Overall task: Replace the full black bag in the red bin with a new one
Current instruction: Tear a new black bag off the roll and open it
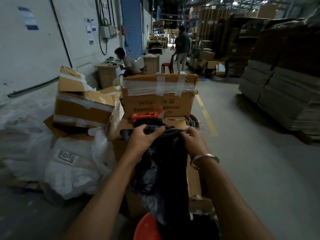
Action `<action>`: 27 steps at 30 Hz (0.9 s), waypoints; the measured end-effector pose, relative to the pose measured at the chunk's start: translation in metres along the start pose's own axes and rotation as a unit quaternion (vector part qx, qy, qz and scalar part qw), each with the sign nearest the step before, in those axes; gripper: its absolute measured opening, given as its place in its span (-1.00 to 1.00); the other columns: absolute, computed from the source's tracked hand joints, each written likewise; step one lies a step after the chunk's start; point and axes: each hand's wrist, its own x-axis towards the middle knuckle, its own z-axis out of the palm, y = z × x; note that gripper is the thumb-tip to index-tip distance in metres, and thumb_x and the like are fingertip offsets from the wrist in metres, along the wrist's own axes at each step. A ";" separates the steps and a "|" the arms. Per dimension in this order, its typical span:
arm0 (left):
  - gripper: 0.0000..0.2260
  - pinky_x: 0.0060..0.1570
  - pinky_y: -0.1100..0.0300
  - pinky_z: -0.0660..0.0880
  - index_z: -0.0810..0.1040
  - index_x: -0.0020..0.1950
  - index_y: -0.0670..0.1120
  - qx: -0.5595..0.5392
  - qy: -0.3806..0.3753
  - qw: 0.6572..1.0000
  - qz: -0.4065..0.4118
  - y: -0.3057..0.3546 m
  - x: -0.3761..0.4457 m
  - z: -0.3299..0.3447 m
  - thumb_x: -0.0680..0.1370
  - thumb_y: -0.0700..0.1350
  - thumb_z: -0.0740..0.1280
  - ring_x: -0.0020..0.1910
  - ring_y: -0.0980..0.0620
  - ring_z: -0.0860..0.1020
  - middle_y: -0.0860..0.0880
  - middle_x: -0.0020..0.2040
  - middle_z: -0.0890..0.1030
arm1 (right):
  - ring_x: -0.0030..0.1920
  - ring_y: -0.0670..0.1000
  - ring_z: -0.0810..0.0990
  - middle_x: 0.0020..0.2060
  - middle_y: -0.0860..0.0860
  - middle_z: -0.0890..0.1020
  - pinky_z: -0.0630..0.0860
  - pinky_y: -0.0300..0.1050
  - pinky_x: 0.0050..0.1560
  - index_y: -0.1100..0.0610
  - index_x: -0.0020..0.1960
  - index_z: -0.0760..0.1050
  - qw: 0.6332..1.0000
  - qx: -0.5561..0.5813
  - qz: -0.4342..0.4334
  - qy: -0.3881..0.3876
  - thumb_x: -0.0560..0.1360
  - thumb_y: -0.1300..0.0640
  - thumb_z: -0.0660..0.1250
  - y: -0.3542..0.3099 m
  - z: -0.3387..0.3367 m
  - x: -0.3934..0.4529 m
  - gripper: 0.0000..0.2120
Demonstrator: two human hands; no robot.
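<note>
Both my hands hold up the top edge of a black plastic bag. My left hand pinches the bunched edge on the left and my right hand, with a metal bangle on its wrist, grips it on the right. The bag hangs down between my forearms, crumpled and glossy. Its lower end reaches the red bin, of which only a part of the rim shows at the bottom edge. The inside of the bin is hidden.
Taped cardboard boxes are stacked right in front, with a small orange box on one. White plastic sacks lie at the left. Pallets of flat cardboard line the right. A seated person and a standing person are farther down the aisle.
</note>
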 end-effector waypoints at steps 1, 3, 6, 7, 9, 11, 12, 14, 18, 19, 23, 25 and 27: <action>-0.56 -0.01 0.12 0.59 0.62 0.04 0.01 0.053 -0.059 0.997 -0.016 -0.003 0.002 -0.007 0.27 0.18 0.58 -0.08 0.10 0.66 0.07 -0.08 0.70 | 0.02 0.13 0.61 0.01 0.16 0.62 0.55 0.16 0.15 0.14 0.06 0.51 0.997 0.043 0.053 0.027 0.59 0.11 0.22 0.003 -0.006 0.003 -0.86; -0.54 0.06 0.12 0.57 0.64 0.06 0.03 0.247 -0.126 0.960 -0.022 -0.016 0.008 -0.020 0.23 0.11 0.62 -0.04 0.12 0.64 0.09 -0.03 0.69 | 0.04 0.12 0.57 -0.02 0.13 0.62 0.49 0.08 0.16 0.16 0.00 0.55 0.991 0.052 0.108 0.057 0.59 0.16 0.20 0.013 -0.018 0.010 -0.84; -0.70 0.05 0.06 0.58 0.66 0.00 -0.02 0.428 -0.080 0.899 -0.050 -0.039 0.015 -0.042 0.33 0.02 0.56 -0.06 -0.02 0.63 -0.04 -0.04 0.69 | 0.10 0.11 0.57 0.06 0.11 0.64 0.48 0.05 0.18 0.13 0.01 0.60 0.991 0.021 0.122 0.053 0.56 0.06 0.28 0.019 -0.036 0.012 -0.81; -0.71 0.04 0.06 0.58 0.65 0.01 -0.04 0.461 -0.102 0.879 -0.064 -0.046 0.014 -0.048 0.35 0.01 0.54 -0.05 -0.05 0.63 -0.07 -0.03 0.68 | 0.08 0.11 0.59 0.07 0.11 0.65 0.50 0.02 0.14 0.12 0.04 0.61 0.991 0.013 0.123 0.047 0.55 0.02 0.29 0.021 -0.041 0.010 -0.79; -0.74 -0.05 0.10 0.55 0.62 0.05 -0.08 0.528 -0.221 0.815 -0.089 -0.058 0.007 -0.052 0.42 -0.01 0.48 -0.05 -0.06 0.60 -0.10 -0.01 0.64 | -0.06 0.03 0.60 -0.05 0.08 0.65 0.51 -0.15 -0.12 0.10 0.00 0.59 0.994 -0.011 0.111 0.008 0.54 -0.05 0.32 0.026 -0.048 0.003 -0.77; -0.82 -0.15 0.09 0.43 0.55 0.04 -0.14 0.560 -0.339 0.745 -0.126 -0.071 -0.002 -0.044 0.51 -0.08 0.36 -0.11 -0.07 0.52 -0.14 -0.01 0.56 | -0.13 -0.02 0.60 -0.14 0.00 0.63 0.51 -0.20 -0.17 0.04 -0.07 0.57 0.991 -0.060 0.101 -0.071 0.47 -0.21 0.35 0.032 -0.044 -0.002 -0.70; -0.86 -0.16 0.08 0.37 0.50 0.04 -0.18 0.575 -0.384 0.708 -0.142 -0.077 -0.007 -0.039 0.54 -0.13 0.29 -0.13 -0.07 0.46 -0.14 -0.02 0.51 | -0.08 0.00 0.62 -0.09 -0.01 0.65 0.56 -0.13 -0.06 0.03 -0.04 0.58 0.985 -0.091 0.089 -0.115 0.38 -0.32 0.39 0.039 -0.039 -0.003 -0.58; -0.85 -0.12 0.06 0.35 0.47 0.08 -0.21 0.568 -0.436 0.682 -0.149 -0.082 -0.013 -0.029 0.57 -0.16 0.24 -0.13 -0.07 0.43 -0.09 -0.03 0.47 | 0.07 0.01 0.61 0.09 -0.05 0.64 0.54 -0.04 0.12 0.01 0.16 0.57 0.964 -0.166 0.057 -0.198 0.20 -0.43 0.44 0.055 -0.026 -0.001 -0.29; -0.91 -0.06 0.16 0.45 0.59 0.02 -0.09 0.321 -0.294 0.887 -0.155 -0.076 -0.012 -0.022 0.53 -0.19 0.35 -0.06 -0.01 0.56 -0.06 -0.04 0.61 | 0.29 0.06 0.49 0.31 -0.09 0.52 0.44 0.08 0.30 -0.06 0.43 0.33 0.817 -0.423 0.061 -0.388 0.06 -0.48 0.47 0.098 0.011 0.002 0.05; -0.84 -0.11 0.18 0.45 0.61 -0.05 -0.07 0.257 -0.223 0.931 -0.132 -0.071 -0.010 -0.020 0.53 -0.27 0.28 -0.06 -0.05 0.58 -0.08 -0.08 0.63 | 0.31 0.09 0.47 0.34 -0.06 0.50 0.42 0.15 0.31 -0.07 0.46 0.28 0.758 -0.488 0.065 -0.427 0.05 -0.51 0.45 0.108 0.019 0.001 0.08; -0.65 -0.15 0.08 0.49 0.60 -0.14 -0.07 0.099 -0.033 0.984 -0.144 -0.066 -0.002 -0.013 0.53 -0.36 0.06 -0.09 -0.21 0.60 -0.19 -0.11 0.63 | 0.09 0.12 0.57 0.13 0.04 0.58 0.51 0.12 0.18 0.03 0.29 0.46 0.753 -0.503 0.084 -0.416 0.37 -0.21 0.37 0.161 0.031 0.012 -0.43; -0.73 -0.14 0.08 0.50 0.58 -0.14 -0.01 0.164 -0.028 0.979 -0.120 -0.071 0.001 -0.012 0.53 -0.28 0.14 -0.11 -0.12 0.60 -0.13 -0.10 0.64 | -0.05 0.08 0.58 -0.06 0.07 0.58 0.51 0.00 0.05 0.15 0.14 0.50 0.846 -0.427 0.083 -0.309 0.49 -0.01 0.28 0.145 0.027 0.013 -0.69; -0.82 -0.11 0.10 0.48 0.58 -0.08 0.00 0.223 -0.058 0.968 -0.100 -0.075 0.000 -0.012 0.54 -0.19 0.20 -0.11 -0.04 0.57 -0.08 -0.07 0.62 | -0.03 0.16 0.58 -0.05 0.16 0.59 0.51 0.06 0.04 0.28 0.06 0.48 0.923 -0.330 0.083 -0.178 0.57 0.16 0.19 0.120 0.018 0.019 -0.80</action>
